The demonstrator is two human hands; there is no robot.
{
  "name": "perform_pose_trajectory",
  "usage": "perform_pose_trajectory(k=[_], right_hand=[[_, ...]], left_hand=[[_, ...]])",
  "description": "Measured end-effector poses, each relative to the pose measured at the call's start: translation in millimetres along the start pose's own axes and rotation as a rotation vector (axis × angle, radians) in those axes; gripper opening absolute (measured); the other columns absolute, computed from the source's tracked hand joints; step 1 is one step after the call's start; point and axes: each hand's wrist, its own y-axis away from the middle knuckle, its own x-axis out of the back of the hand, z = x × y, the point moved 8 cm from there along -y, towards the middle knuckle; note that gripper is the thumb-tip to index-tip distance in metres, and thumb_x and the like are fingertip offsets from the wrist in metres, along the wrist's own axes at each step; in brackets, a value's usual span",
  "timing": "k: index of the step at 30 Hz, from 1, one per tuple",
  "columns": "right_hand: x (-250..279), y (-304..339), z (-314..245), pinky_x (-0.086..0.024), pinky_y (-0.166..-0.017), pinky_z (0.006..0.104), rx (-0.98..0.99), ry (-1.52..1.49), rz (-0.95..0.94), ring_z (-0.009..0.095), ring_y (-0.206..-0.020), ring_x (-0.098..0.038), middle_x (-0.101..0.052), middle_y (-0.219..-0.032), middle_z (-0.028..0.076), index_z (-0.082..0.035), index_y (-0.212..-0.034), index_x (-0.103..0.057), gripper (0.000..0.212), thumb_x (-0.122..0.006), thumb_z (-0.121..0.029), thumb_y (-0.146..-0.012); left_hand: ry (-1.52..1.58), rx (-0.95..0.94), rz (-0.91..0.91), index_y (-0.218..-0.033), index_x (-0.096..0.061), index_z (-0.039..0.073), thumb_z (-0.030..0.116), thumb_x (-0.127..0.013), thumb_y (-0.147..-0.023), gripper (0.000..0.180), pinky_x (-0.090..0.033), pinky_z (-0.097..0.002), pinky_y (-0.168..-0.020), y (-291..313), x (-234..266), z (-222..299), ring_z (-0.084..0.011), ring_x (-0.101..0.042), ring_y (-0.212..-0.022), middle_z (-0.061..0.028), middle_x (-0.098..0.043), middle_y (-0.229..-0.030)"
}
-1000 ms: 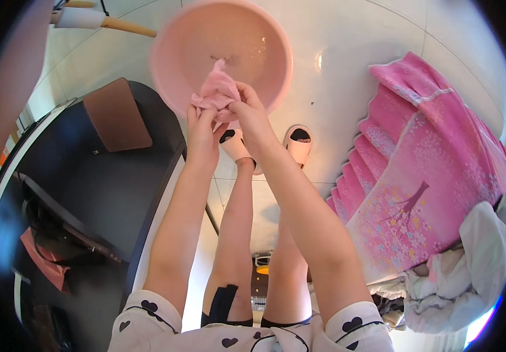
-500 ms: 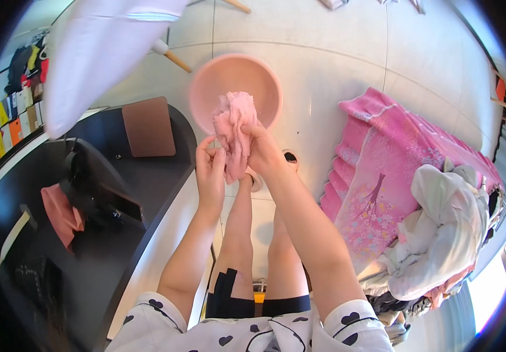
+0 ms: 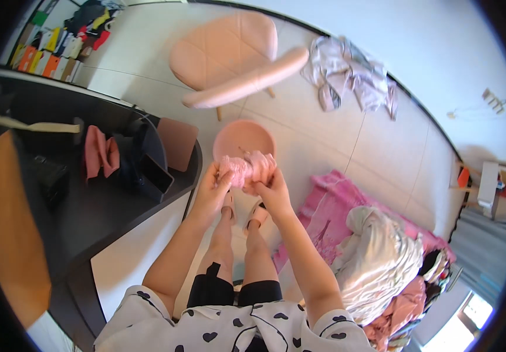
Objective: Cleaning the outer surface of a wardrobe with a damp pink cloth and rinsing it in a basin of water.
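A bunched pink cloth (image 3: pixel 244 169) is stretched sideways between my two hands, in front of my body. My left hand (image 3: pixel 210 190) is closed round its left end, and my right hand (image 3: pixel 271 193) grips the right end. Just beyond the cloth, a round pink basin (image 3: pixel 245 132) sits on the floor, its near part hidden by the cloth and hands. Below the hands are my feet in pale slippers (image 3: pixel 257 216).
A dark curved desk (image 3: pixel 106 226) on the left bears a pink cloth piece (image 3: pixel 100 154) and a brown panel (image 3: pixel 176 141). Past the basin stands a pink chair (image 3: pixel 223 50). Clothes (image 3: pixel 352 79) lie by the wall. At right, a clothes heap (image 3: pixel 376 258) covers a pink sheet (image 3: pixel 329 196).
The cloth hung lengthwise over the basin; now it is gathered crosswise between both hands, nearer to me. My view has shifted, showing the whole chair and the clothes by the wall.
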Motion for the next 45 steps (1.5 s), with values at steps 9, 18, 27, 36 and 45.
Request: perform_pose_trajectory(k=[9,18,27,36,45], right_hand=[[14,90,-164,-0.046,-0.083,0.0298,0.016,-0.444,-0.059,0.016,-0.095,-0.057,-0.057,-0.11,0.006,-0.005,-0.125,-0.046,0.041,-0.038,-0.005,-0.085],[-81,206,-308,-0.034,-0.101,0.0304,0.24,-0.388,-0.531,0.017,-0.125,-0.039,-0.036,-0.14,0.003,-0.009,-0.144,-0.023,0.081,-0.056,0.008,-0.072],[-53,205,-341,-0.045,-0.078,0.0286,0.53,0.509,-0.17,0.018,-0.089,-0.056,-0.056,-0.1,0.01,-0.009,-0.137,-0.036,0.061,-0.042,0.008,-0.078],[-116,252,-370,-0.048,-0.089,0.0365,0.209,-0.191,-0.613,0.025,-0.101,-0.06,-0.06,-0.11,0.015,-0.003,-0.128,-0.043,0.038,-0.051,-0.009,-0.092],[-248,334,-368,-0.041,-0.089,0.0261,0.572,0.02,-1.16,0.013,-0.083,-0.049,-0.046,-0.085,0.002,-0.007,-0.094,-0.041,0.041,-0.056,0.021,-0.068]], left_hand=[[0.855,-0.015,-0.313,-0.129,-0.042,0.007,0.041,-0.05,-0.091,0.051,-0.034,-0.0366,-0.101,126,7,155,-0.0214,-0.044,-0.12,-0.0071,-0.049,-0.127],[0.509,0.352,-0.303,-0.123,-0.049,0.009,0.03,-0.053,-0.092,0.037,-0.046,-0.0342,-0.08,219,28,158,-0.0191,-0.055,-0.1,-0.0069,-0.056,-0.116],[0.287,-0.39,0.074,-0.114,-0.047,0.008,0.012,-0.052,-0.093,0.022,-0.039,-0.026,-0.089,282,102,220,-0.009,-0.049,-0.101,-0.0005,-0.053,-0.109],[-0.212,-0.583,0.529,-0.103,-0.05,0.003,0.004,-0.052,-0.089,0.014,-0.041,-0.0273,-0.083,401,159,256,-0.0136,-0.053,-0.088,-0.0043,-0.054,-0.096],[0.214,-0.664,1.218,-0.105,-0.053,0.006,0.014,-0.047,-0.096,0.014,-0.047,-0.0202,-0.062,572,191,223,-0.0061,-0.054,-0.077,0.0009,-0.056,-0.089]])
